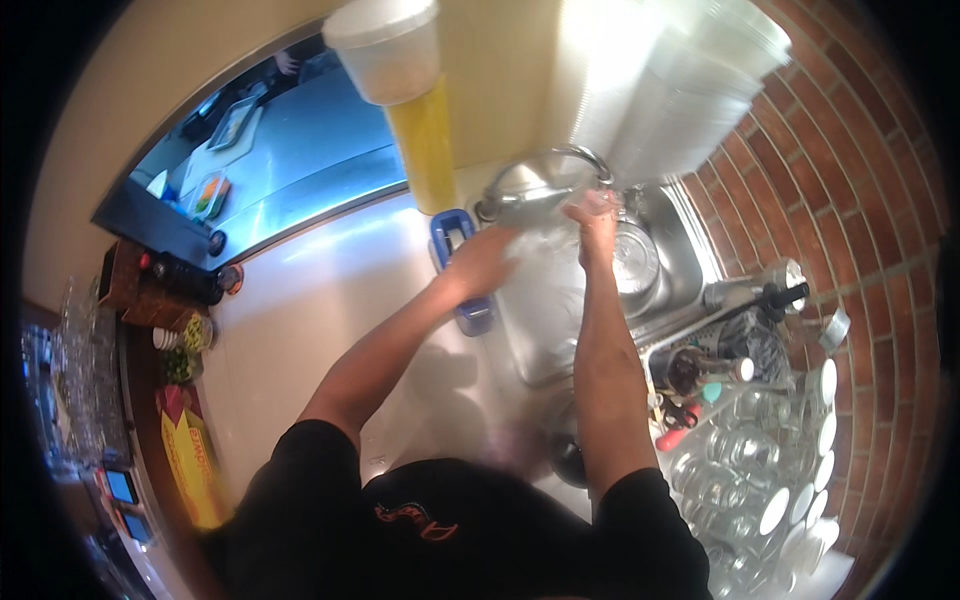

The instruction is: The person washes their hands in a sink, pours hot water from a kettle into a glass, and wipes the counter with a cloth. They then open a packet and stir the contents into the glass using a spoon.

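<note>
My right hand (592, 222) is raised over the steel sink (540, 340), just below the end of the curved tap (550, 152). Its fingers look curled around something pale and see-through that I cannot make out. At the sink's left edge is my left hand (482, 262), smeared by motion, so its fingers do not show clearly. A long blue plastic holder (476, 316) lies partly under that wrist. In the right part of the sink sits a round, shiny clear or metal vessel (634, 258), partly behind my right forearm.
A tall yellow container (425, 150) with a white tub (388, 50) above it stands behind the sink. Stacked clear plastic containers (690, 90) rise at the back right. Many glass jars (735, 450) crowd the right side by the brick wall (850, 200). A white counter (290, 320) extends left.
</note>
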A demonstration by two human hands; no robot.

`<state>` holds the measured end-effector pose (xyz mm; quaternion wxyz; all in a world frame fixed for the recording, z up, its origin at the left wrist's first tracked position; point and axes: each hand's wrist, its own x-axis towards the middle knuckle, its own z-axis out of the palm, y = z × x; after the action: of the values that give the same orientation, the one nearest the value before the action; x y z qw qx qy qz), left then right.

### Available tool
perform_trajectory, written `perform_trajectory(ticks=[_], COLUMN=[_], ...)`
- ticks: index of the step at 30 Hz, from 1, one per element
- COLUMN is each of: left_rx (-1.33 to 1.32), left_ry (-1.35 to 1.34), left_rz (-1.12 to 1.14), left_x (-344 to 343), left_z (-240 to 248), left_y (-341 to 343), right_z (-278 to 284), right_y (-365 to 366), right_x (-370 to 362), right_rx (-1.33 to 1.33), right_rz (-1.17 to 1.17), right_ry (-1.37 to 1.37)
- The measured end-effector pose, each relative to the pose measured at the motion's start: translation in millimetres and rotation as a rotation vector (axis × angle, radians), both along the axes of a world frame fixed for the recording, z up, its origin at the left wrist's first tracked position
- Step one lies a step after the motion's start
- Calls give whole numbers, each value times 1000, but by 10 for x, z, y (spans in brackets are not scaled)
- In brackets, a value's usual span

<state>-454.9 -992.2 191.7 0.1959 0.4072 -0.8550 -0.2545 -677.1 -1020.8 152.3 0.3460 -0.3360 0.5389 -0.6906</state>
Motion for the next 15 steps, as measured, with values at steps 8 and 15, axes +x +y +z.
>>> perform_trajectory(ticks=[8, 15], left_rx=[51, 688], left_ry=[92, 266], left_rz=[-64, -180], left_x=[-434, -1548], left_z=[112, -286], left_y=[-262, -1187], right_z=[-113, 53], right_y=[-66, 111], right_x=[-218, -98], right_rx=[85, -79], right_rz=[46, 251], right_ry=[-417, -956])
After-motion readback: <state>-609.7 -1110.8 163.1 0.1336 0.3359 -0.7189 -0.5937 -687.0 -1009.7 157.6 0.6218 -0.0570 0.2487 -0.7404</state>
